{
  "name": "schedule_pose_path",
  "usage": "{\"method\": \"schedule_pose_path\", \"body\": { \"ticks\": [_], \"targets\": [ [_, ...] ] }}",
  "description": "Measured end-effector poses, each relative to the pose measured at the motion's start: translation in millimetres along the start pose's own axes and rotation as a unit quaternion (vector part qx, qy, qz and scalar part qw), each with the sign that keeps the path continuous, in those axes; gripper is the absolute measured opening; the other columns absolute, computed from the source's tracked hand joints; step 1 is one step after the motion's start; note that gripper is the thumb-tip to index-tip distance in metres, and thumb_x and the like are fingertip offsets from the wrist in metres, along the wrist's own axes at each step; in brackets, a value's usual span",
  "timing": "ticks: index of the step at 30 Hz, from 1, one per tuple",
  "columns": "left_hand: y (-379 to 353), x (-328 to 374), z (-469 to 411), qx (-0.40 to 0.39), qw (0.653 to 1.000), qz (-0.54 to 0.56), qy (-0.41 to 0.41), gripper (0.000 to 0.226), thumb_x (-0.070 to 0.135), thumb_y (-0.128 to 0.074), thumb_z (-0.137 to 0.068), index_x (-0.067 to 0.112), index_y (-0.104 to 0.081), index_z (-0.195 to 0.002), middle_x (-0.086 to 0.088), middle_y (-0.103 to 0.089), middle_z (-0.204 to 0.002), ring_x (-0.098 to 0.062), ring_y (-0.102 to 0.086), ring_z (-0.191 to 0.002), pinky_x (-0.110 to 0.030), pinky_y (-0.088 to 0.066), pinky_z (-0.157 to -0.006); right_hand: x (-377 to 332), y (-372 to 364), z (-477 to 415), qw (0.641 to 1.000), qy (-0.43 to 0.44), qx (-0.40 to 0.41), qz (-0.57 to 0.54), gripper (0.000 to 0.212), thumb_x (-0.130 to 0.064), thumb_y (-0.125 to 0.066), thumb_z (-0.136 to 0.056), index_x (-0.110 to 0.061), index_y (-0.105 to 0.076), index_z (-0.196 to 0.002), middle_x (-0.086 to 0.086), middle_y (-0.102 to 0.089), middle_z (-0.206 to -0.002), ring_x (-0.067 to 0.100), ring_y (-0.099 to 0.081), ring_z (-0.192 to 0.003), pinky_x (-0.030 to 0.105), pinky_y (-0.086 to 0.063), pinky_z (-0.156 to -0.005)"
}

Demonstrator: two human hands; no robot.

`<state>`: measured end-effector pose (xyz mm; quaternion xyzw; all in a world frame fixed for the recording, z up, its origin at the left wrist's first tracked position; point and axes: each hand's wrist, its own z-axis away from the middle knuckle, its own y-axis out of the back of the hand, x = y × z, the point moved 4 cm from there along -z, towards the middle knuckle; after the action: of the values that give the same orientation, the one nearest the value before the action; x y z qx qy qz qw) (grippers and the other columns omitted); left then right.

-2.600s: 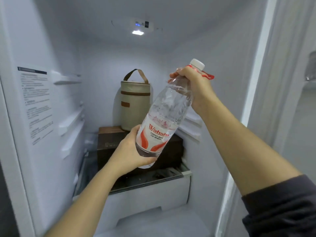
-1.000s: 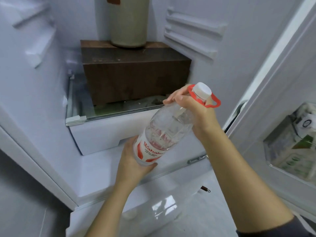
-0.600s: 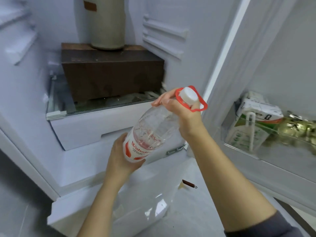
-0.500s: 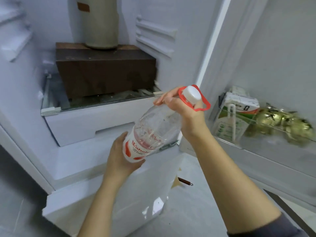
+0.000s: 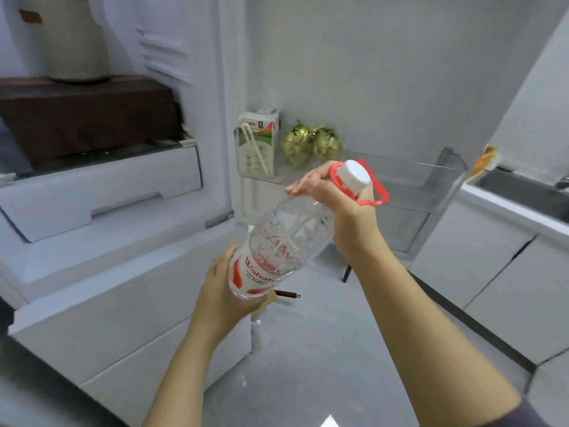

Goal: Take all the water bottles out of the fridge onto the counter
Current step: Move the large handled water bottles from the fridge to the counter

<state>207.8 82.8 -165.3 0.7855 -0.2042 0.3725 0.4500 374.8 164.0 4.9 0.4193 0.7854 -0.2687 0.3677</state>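
Note:
A large clear water bottle [image 5: 286,238] with a white cap, a red carry ring and a red-and-white label is tilted in front of the open fridge [image 5: 101,186]. My right hand [image 5: 341,211] grips its neck just under the cap. My left hand [image 5: 221,291] cups and holds its base from below. The bottle is outside the fridge cavity, over the floor. The white counter [image 5: 511,208] runs along the far right.
Inside the fridge a brown box [image 5: 86,115] carries a beige bag [image 5: 74,41]. The open door's clear shelf [image 5: 431,192] holds a carton [image 5: 257,146] and two gold-wrapped balls [image 5: 311,146]. White cabinets [image 5: 492,272] stand under the counter, with a sink [image 5: 523,192] in it.
Both hands have carried the bottle out of the fridge and down. My view has swung right, bringing the door shelf, the counter and the cabinets into sight.

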Motion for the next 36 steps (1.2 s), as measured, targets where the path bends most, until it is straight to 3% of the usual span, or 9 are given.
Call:
{"method": "schedule_pose_path", "body": {
  "ticks": [5,10,13,15,19,23,26,30,36],
  "targets": [
    [-47,40,20,-0.048,0.998,0.004,-0.042,0.096,0.041,-0.092,-0.054,0.036,-0.042,-0.134,0.019,-0.051,-0.126,-0.005,-0.052,-0.114,-0.027,-0.052,-0.088,-36,59,39,0.997,-0.005,0.068,0.032,0.004,-0.003,-0.058,-0.074,-0.001,-0.061,-0.072,0.005,-0.071,-0.069,0.021,-0.069,-0.075,0.025,-0.052,-0.077],
    [-96,74,23,-0.099,0.992,0.027,-0.067,0.095,0.036,-0.093,-0.052,0.037,-0.041,-0.131,0.017,-0.052,-0.126,-0.007,-0.053,-0.116,-0.033,-0.051,-0.094,-59,115,61,0.991,0.004,0.123,0.054,0.006,-0.016,-0.067,-0.071,-0.01,-0.066,-0.071,0.005,-0.073,-0.073,0.031,-0.071,-0.08,0.04,-0.057,-0.083],
    [-130,92,21,-0.142,0.985,0.045,-0.081,0.097,0.03,-0.093,-0.052,0.038,-0.039,-0.132,0.016,-0.051,-0.127,-0.01,-0.052,-0.118,-0.034,-0.049,-0.097,-64,150,72,0.983,-0.005,0.165,0.084,0.005,-0.01,-0.064,-0.077,-0.008,-0.069,-0.075,0.009,-0.074,-0.077,0.027,-0.072,-0.081,0.028,-0.055,-0.079],
    [-153,105,20,-0.171,0.98,0.058,-0.083,0.097,0.027,-0.093,-0.053,0.04,-0.039,-0.132,0.018,-0.049,-0.125,-0.008,-0.051,-0.116,-0.029,-0.048,-0.096,-66,174,78,0.975,-0.018,0.195,0.106,0.008,-0.009,-0.062,-0.079,-0.005,-0.069,-0.077,0.01,-0.074,-0.078,0.025,-0.072,-0.082,0.022,-0.053,-0.077],
    [-204,127,13,-0.227,0.967,0.086,-0.082,0.097,0.027,-0.092,-0.054,0.04,-0.039,-0.134,0.019,-0.05,-0.126,-0.005,-0.052,-0.113,-0.023,-0.047,-0.091,-62,222,82,0.961,-0.036,0.24,0.136,0.007,-0.009,-0.062,-0.078,-0.007,-0.069,-0.075,0.004,-0.074,-0.075,0.024,-0.072,-0.081,0.025,-0.054,-0.079],
    [-252,153,-1,-0.281,0.95,0.116,-0.075,0.093,0.027,-0.091,-0.055,0.054,-0.036,-0.125,0.025,-0.048,-0.121,0.0,-0.052,-0.107,-0.013,-0.043,-0.081,-62,268,79,0.945,-0.06,0.277,0.165,0.006,-0.012,-0.062,-0.077,-0.008,-0.066,-0.076,-0.001,-0.074,-0.073,0.017,-0.072,-0.079,0.019,-0.053,-0.076],
    [-285,172,-11,-0.319,0.934,0.141,-0.073,0.09,0.026,-0.089,-0.056,0.057,-0.036,-0.121,0.026,-0.048,-0.119,0.003,-0.055,-0.104,-0.007,-0.042,-0.072,-62,301,76,0.933,-0.064,0.302,0.187,0.005,-0.013,-0.062,-0.075,-0.01,-0.067,-0.074,0.006,-0.074,-0.076,0.02,-0.072,-0.081,0.02,-0.053,-0.077],
    [-321,193,-16,-0.363,0.916,0.151,-0.085,0.085,0.025,-0.088,-0.057,0.052,-0.04,-0.122,0.025,-0.05,-0.118,-0.005,-0.057,-0.105,-0.014,-0.049,-0.074,-64,340,80,0.913,-0.067,0.342,0.213,0.012,-0.012,-0.062,-0.076,-0.002,-0.067,-0.078,0.009,-0.073,-0.077,0.021,-0.072,-0.08,0.021,-0.053,-0.077],
    [-364,217,-15,-0.414,0.891,0.143,-0.118,0.088,0.03,-0.089,-0.056,0.046,-0.042,-0.128,0.024,-0.051,-0.115,-0.009,-0.058,-0.105,-0.024,-0.055,-0.082,-70,380,92,0.894,-0.072,0.388,0.212,0.006,-0.01,-0.062,-0.073,-0.01,-0.066,-0.069,0.009,-0.073,-0.073,0.022,-0.071,-0.077,0.021,-0.052,-0.076]
  ]
}}
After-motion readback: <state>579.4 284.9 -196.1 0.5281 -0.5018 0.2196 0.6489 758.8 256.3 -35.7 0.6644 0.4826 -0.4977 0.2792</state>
